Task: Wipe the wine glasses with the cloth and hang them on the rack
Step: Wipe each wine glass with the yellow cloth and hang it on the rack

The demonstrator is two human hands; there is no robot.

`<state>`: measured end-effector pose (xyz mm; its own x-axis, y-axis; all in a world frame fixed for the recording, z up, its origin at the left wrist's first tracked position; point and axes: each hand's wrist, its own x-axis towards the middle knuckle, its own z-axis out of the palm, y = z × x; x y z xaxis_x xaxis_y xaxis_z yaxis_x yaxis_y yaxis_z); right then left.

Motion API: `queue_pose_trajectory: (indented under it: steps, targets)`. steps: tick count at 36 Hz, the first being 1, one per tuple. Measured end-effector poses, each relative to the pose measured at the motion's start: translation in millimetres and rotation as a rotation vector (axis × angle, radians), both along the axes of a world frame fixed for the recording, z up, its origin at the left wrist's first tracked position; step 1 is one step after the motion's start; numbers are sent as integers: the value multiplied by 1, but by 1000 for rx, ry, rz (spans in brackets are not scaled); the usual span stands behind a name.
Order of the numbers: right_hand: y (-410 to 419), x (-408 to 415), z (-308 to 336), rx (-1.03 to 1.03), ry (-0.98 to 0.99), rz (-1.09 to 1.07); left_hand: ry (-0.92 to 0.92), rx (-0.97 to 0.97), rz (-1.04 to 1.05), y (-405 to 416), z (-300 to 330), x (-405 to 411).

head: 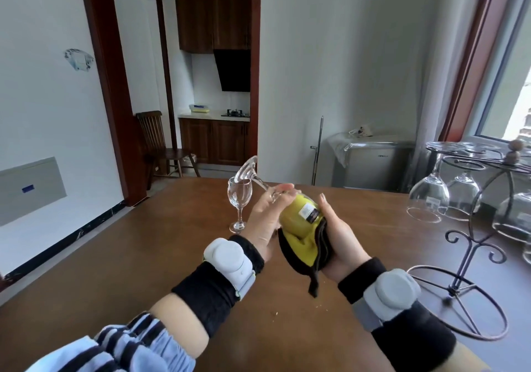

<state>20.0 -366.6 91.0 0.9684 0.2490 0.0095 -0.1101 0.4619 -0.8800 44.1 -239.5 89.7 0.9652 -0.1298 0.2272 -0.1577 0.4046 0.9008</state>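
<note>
One wine glass (260, 183) lies tilted between two hands, above the brown table (143, 256). Its bowl is stuffed with one yellow and black cloth (300, 235). The left hand (265, 219) grips the glass near the stem. The right hand (339, 236) cups the cloth and bowl. One more glass (239, 203) stands upright just behind the left hand. Three glasses (429, 195) hang upside down on one metal rack (474, 228), right of the hands.

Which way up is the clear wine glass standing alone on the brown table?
Upright. The clear wine glass rests on its round foot on the brown table, bowl opening upward, apart from both hands.
</note>
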Motion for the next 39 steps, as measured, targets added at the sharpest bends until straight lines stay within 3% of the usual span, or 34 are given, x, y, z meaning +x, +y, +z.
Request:
queue_pose_trajectory:
  steps: [4, 7, 12, 14, 17, 19, 21, 24, 31, 35, 39]
  targets:
    - [9, -3, -3, 77, 6, 3, -30, -32, 58, -7, 6, -1]
    - [16, -11, -2, -83, -208, -15, 10, -33, 78, -7, 10, -1]
    - [8, -19, -6, -553, -681, 111, 62, 18, 116, -4, 13, 1]
    - [2, -14, -9, -850, -844, 141, 85, 59, 117, -3, 13, 1]
    - [-3, 3, -18, -1303, -1241, -137, 95, 170, 166, -1, 9, 4]
    - [-4, 11, -26, -1399, -1330, -239, 80, 211, 193, -2, 12, 3]
    - [-3, 12, -26, -1338, -1246, -214, 81, 243, 180, -3, 16, 1]
    - [-6, 6, -17, -1068, -970, -110, 93, 281, 135, 2, 20, -1]
    - [-1, -4, -1, -111, -380, 95, 0, 71, 20, 12, 16, -4]
    - [4, -9, 1, 128, -227, 198, -62, 37, 2, 12, 17, -6]
    - [12, -11, -1, 95, -301, 128, -26, -18, 21, 9, 20, -8]
